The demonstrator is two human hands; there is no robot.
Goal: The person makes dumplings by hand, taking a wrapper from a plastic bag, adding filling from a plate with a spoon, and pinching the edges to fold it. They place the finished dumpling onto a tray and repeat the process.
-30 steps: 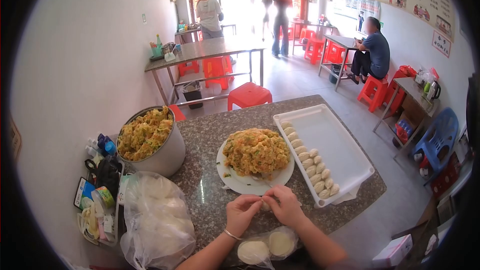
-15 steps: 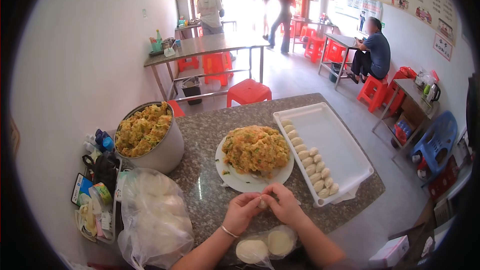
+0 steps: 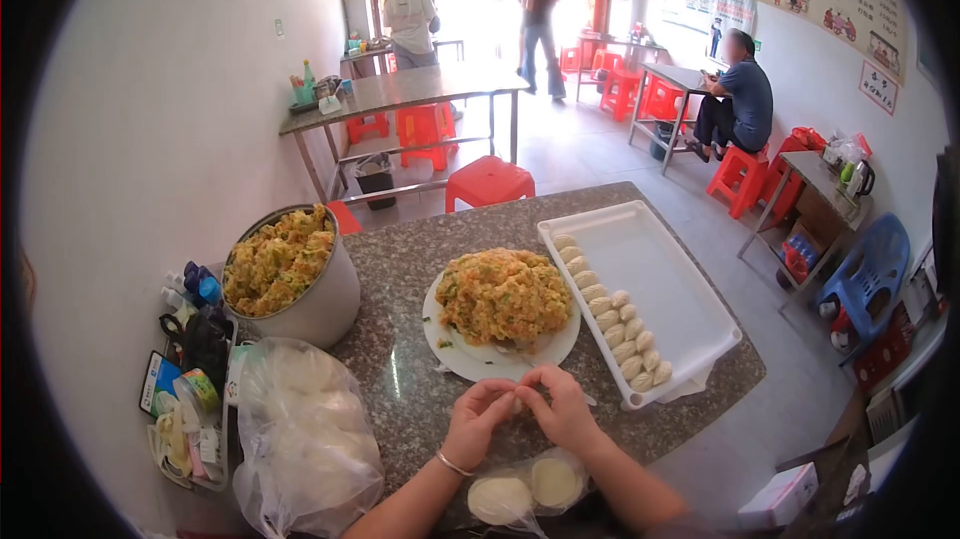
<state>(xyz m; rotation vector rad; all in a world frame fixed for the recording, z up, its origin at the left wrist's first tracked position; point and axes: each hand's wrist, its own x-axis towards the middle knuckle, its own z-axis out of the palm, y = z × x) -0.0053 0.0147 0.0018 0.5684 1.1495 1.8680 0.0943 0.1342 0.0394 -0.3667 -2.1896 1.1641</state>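
My left hand (image 3: 479, 421) and my right hand (image 3: 559, 411) meet just in front of the plate, fingertips pinched together on a small dumpling (image 3: 517, 406), mostly hidden by the fingers. Behind them a white plate (image 3: 463, 365) bears a big mound of chopped yellow-orange and green filling (image 3: 508, 296). Round dough wrappers (image 3: 499, 501) lie on clear plastic between my forearms. To the right, a white tray (image 3: 672, 284) holds rows of pleated dumplings (image 3: 624, 334) along its left side.
A metal pot (image 3: 335, 294) full of filling stands at the left. Nearer me sit a plastic bag of wrappers (image 3: 310, 429) and a bin of odds and ends (image 3: 190, 399). Beyond the granite counter (image 3: 400, 389) are tables, red stools (image 3: 489, 182) and several people.
My fingers have shifted slightly around the dumpling, which shows less now. The view has moved a little, and two people near the doorway have changed position.
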